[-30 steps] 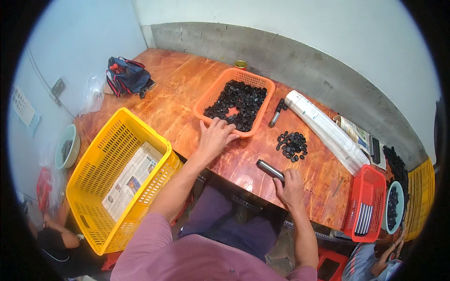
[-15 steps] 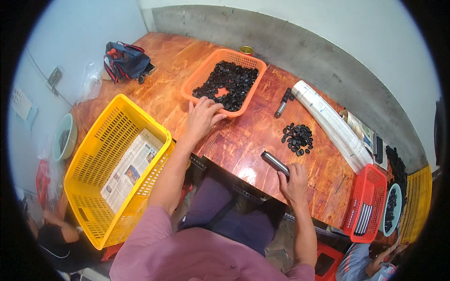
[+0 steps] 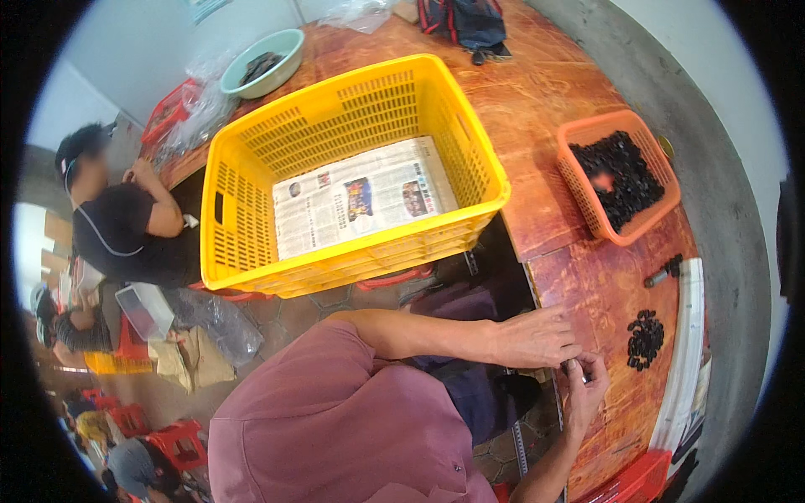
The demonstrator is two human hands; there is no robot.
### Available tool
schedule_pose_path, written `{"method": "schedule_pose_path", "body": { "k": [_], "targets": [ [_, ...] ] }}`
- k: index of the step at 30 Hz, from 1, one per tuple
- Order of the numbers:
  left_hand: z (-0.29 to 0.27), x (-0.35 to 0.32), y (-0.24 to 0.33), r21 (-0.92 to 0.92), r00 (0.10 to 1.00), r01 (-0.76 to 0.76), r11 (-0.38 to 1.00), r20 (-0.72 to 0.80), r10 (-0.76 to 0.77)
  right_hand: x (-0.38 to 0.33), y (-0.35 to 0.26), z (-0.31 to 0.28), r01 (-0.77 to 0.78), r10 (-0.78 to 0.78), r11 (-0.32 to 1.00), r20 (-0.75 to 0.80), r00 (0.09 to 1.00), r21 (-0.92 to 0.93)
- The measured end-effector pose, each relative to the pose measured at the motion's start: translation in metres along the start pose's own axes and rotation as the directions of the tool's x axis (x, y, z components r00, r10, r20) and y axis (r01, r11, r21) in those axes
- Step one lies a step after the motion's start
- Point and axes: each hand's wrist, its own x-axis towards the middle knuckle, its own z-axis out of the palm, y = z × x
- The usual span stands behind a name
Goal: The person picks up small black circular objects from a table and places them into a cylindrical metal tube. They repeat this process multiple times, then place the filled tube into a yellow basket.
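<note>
My left hand (image 3: 534,339) and my right hand (image 3: 589,384) meet over the table's near edge. The right hand's fingers wrap round a short metal tube (image 3: 586,379), of which only a sliver shows. My left fingers are bent down against the tube's end, and what they pinch is hidden. Beyond them lies a small pile of black plastic pieces (image 3: 646,339). Another metal tube (image 3: 656,279) with black pieces at its end rests farther off. An orange basket (image 3: 584,211) holds many more black pieces.
A large yellow crate (image 3: 356,267) lined with newspaper stands left of me. Behind it are a pale green basin (image 3: 289,65) and a dark bag (image 3: 470,25). A rolled white sheet (image 3: 681,360) lies along the right; a red basket (image 3: 629,482) is below. Co-workers sit at left.
My left hand has left the orange basket's rim and joined my right hand at the tube. The view has swung left, so the crate and co-workers show more fully.
</note>
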Motion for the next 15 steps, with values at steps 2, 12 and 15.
{"method": "schedule_pose_path", "body": {
  "k": [2,12,15],
  "targets": [
    [-0.017,-0.012,0.000,-0.003,0.995,0.070,0.998,-0.071,-0.070,0.006,-0.011,0.012,0.006,-0.005,1.000,0.044,0.999,-0.012],
    [-0.184,-0.098,-0.035,-0.121,0.884,0.458,0.881,-0.043,-0.466,0.027,-0.044,0.046,0.341,-0.310,0.938,0.303,0.901,-0.055],
    [-0.234,-0.129,-0.097,-0.167,0.674,0.711,0.683,-0.114,-0.730,0.043,-0.042,0.045,0.351,-0.312,0.904,0.187,0.932,-0.242]
  ]
}}
